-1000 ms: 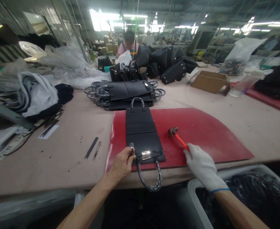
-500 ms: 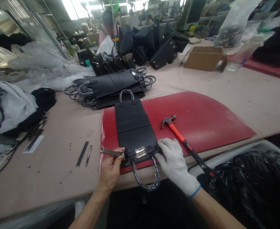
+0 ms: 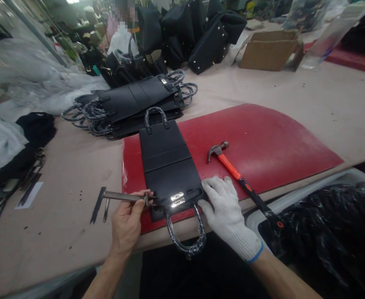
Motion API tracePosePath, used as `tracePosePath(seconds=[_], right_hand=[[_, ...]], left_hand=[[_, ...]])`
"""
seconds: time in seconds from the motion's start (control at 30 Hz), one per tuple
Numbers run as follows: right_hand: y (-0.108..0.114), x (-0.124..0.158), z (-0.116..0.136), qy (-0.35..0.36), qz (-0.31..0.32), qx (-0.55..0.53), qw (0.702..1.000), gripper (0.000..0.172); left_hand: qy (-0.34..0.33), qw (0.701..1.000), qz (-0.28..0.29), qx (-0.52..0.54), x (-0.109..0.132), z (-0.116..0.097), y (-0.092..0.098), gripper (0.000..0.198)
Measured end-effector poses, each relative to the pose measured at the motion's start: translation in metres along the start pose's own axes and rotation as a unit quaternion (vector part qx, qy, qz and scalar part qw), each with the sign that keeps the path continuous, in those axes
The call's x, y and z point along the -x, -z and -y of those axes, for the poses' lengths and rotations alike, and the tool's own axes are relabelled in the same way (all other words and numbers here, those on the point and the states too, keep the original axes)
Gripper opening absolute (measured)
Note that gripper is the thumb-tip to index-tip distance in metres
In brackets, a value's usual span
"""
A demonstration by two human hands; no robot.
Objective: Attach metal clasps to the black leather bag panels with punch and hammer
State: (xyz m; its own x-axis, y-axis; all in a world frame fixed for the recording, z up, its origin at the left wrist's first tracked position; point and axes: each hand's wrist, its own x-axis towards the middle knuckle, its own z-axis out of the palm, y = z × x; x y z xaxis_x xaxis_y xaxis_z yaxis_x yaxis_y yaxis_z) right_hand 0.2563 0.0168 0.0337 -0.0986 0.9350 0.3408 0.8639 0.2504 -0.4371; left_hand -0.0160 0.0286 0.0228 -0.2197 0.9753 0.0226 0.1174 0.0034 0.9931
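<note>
A black bag panel (image 3: 166,149) lies flat, with a plastic-wrapped handle at each end and metal clasp plates (image 3: 177,199) at its near end. My bare left hand (image 3: 128,222) pinches a flat metal bar tool with a crosspiece (image 3: 120,196), its end against the panel's left edge near the clasp. I cannot make out the tool's exact kind. My right hand (image 3: 224,207), in a white knit glove, rests with fingers stretched out along the panel's right edge. To its right lies a claw hammer (image 3: 232,168) with an orange and black handle.
Beneath the panel is a red mat (image 3: 257,141). A black strip (image 3: 97,205) and a thin metal rod (image 3: 106,211) lie at left. Behind are stacked bag panels (image 3: 129,101), black bags (image 3: 185,41) and a cardboard box (image 3: 268,52). A bin (image 3: 319,232) of black plastic-wrapped items stands lower right.
The view has tilted down and shifted, so most things sit farther left and higher. My left hand and the metal tool have drawn slightly left; my right hand stays at the panel's edge.
</note>
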Motion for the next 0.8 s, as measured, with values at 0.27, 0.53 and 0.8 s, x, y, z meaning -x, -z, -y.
tracePosePath(seconds=[0.27,0.53,0.8], right_hand=[[-0.004,0.003,-0.005,0.017,-0.013,0.001,1.0,0.037],[-0.006,0.003,-0.008,0.03,-0.023,0.004,0.999,0.035],[-0.005,0.004,-0.008,0.022,-0.014,-0.006,1.0,0.037]], left_hand=[[-0.127,0.986,0.105,-0.037,-0.002,-0.03,-0.052,0.013],[-0.149,0.975,0.157,-0.053,-0.011,-0.025,-0.086,0.012],[-0.198,0.964,0.158,-0.085,-0.01,-0.023,-0.088,0.013]])
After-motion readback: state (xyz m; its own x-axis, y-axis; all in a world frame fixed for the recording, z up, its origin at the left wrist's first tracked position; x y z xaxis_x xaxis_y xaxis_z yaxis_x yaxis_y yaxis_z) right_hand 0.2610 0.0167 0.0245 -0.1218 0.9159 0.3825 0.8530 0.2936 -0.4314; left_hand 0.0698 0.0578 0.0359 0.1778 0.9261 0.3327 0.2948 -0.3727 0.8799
